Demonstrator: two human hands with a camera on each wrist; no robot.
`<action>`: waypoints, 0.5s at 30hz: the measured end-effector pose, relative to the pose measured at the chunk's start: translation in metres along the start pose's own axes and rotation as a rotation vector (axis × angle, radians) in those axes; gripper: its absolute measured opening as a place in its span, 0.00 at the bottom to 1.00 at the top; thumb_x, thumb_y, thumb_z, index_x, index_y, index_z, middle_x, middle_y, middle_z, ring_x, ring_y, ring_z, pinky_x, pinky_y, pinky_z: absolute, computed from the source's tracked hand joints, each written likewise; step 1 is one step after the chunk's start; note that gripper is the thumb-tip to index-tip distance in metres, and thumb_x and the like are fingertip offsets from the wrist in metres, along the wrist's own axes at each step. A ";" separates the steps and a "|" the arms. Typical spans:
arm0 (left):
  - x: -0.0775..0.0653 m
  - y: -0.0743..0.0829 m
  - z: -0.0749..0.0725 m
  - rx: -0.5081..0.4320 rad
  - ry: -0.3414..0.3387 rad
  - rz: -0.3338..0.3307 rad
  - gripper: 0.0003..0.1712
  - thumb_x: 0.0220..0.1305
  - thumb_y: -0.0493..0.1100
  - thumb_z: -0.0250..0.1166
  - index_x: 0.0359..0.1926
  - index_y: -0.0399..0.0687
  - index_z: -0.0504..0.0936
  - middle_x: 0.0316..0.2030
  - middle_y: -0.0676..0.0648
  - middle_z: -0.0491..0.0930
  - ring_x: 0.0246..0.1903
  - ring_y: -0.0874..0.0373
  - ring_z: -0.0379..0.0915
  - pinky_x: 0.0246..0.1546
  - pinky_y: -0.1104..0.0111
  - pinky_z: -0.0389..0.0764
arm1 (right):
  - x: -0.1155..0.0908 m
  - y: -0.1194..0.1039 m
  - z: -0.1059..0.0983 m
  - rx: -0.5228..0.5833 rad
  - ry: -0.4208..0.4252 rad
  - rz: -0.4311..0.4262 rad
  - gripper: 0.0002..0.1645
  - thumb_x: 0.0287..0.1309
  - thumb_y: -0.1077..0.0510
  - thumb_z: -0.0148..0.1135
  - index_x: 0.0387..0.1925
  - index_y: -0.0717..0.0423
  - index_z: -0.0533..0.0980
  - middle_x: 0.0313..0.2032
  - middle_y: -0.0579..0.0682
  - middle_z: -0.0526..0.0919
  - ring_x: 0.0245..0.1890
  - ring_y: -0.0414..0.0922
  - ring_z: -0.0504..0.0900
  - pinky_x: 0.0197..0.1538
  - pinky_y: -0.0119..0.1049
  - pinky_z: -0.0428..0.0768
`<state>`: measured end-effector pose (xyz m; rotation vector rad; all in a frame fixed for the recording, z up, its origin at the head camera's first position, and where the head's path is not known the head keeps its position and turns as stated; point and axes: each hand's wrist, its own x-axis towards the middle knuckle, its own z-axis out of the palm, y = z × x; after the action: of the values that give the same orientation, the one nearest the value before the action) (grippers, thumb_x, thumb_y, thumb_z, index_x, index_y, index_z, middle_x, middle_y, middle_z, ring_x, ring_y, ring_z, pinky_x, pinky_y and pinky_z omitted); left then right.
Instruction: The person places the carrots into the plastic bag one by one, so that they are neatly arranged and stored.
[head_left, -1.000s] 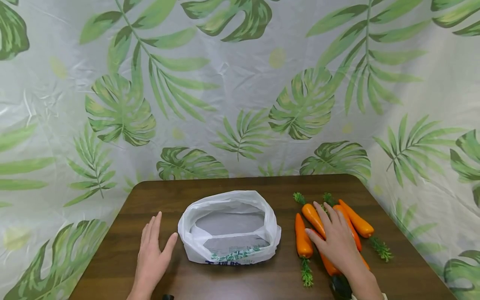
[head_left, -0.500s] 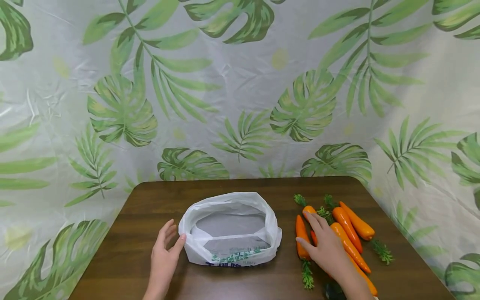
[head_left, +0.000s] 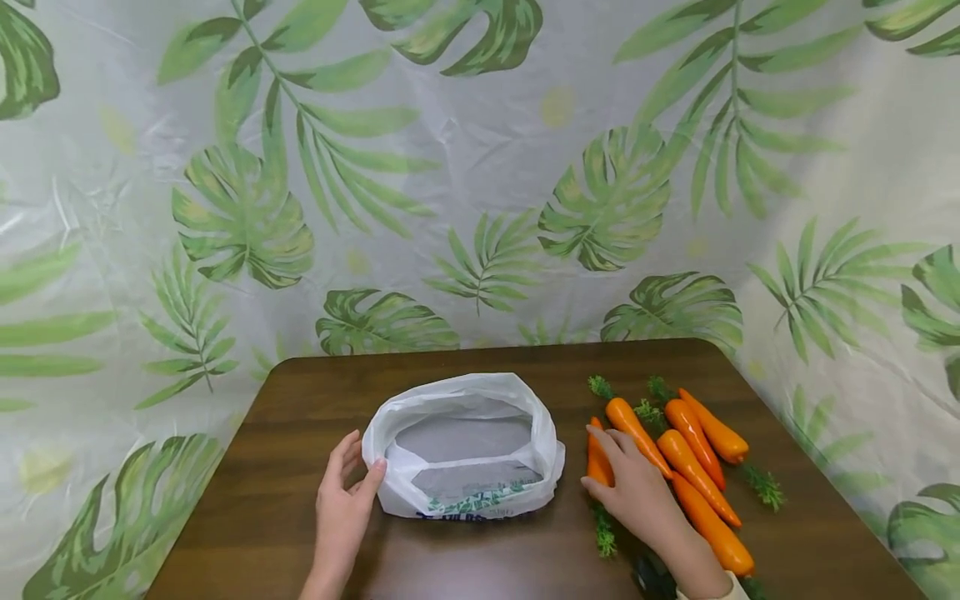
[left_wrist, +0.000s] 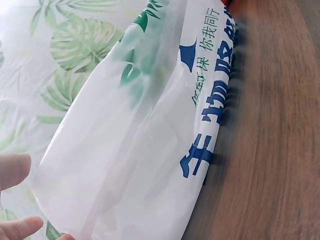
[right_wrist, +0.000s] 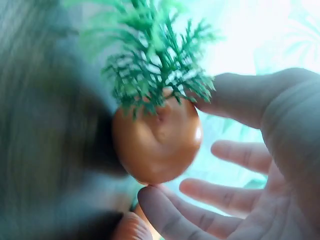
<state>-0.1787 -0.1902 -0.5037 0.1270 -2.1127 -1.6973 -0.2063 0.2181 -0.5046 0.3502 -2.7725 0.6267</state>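
Note:
A white plastic bag (head_left: pixel 405 496) with green and blue print stands with its mouth spread, its grey inside showing. My left hand (head_left: pixel 341 500) is at the bag's left side, thumb overlapping the side and fingers loosely bent. Blue characters run along the bag's side (left_wrist: pixel 135 170) in the left wrist view, where the fingertips (left_wrist: pixel 22 228) lie right by its edge. To the right of the bag, my right hand (head_left: pixel 641 492) holds an orange carrot (head_left: pixel 597 467) between thumb and fingers. Its blunt end (right_wrist: pixel 155 145) and leafy green top (right_wrist: pixel 155 65) fill the right wrist view.
Several other carrots (head_left: pixel 697 467) with green tops lie close together right of my right hand. A dark object (head_left: pixel 651 575) is partly hidden under my right wrist. A leaf-patterned sheet (head_left: pixel 480 167) hangs behind the brown wooden table (head_left: pixel 315 417).
My left hand has moved right to the bag's side. My right hand has moved left off the other carrots onto the leftmost carrot, which has shifted slightly.

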 end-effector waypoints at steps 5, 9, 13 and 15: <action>0.001 0.001 0.000 -0.014 0.008 0.005 0.34 0.64 0.47 0.72 0.69 0.55 0.71 0.62 0.43 0.75 0.62 0.51 0.69 0.45 0.80 0.76 | 0.005 -0.004 0.002 0.038 -0.003 0.049 0.47 0.51 0.49 0.78 0.70 0.51 0.68 0.58 0.60 0.74 0.47 0.58 0.80 0.44 0.57 0.83; -0.001 -0.001 -0.001 0.014 0.002 -0.048 0.34 0.62 0.51 0.73 0.67 0.58 0.72 0.62 0.48 0.75 0.61 0.54 0.69 0.50 0.71 0.77 | 0.005 -0.006 0.002 0.054 -0.051 0.114 0.48 0.50 0.47 0.78 0.71 0.51 0.67 0.56 0.60 0.76 0.45 0.56 0.80 0.39 0.53 0.83; -0.002 -0.003 0.001 0.036 0.018 -0.073 0.31 0.60 0.53 0.75 0.62 0.55 0.75 0.58 0.49 0.77 0.58 0.56 0.72 0.54 0.58 0.71 | 0.003 -0.005 0.002 0.058 -0.084 0.159 0.48 0.49 0.45 0.78 0.70 0.51 0.68 0.52 0.59 0.79 0.37 0.51 0.79 0.33 0.45 0.80; -0.002 -0.002 0.003 0.042 0.032 -0.069 0.29 0.59 0.52 0.75 0.58 0.51 0.76 0.56 0.48 0.78 0.56 0.56 0.74 0.52 0.59 0.73 | 0.003 -0.006 0.002 0.064 -0.080 0.164 0.48 0.49 0.44 0.78 0.69 0.52 0.69 0.50 0.58 0.80 0.36 0.50 0.79 0.33 0.45 0.80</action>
<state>-0.1786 -0.1877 -0.5068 0.2407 -2.1435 -1.6789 -0.2074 0.2120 -0.5032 0.1648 -2.8833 0.7570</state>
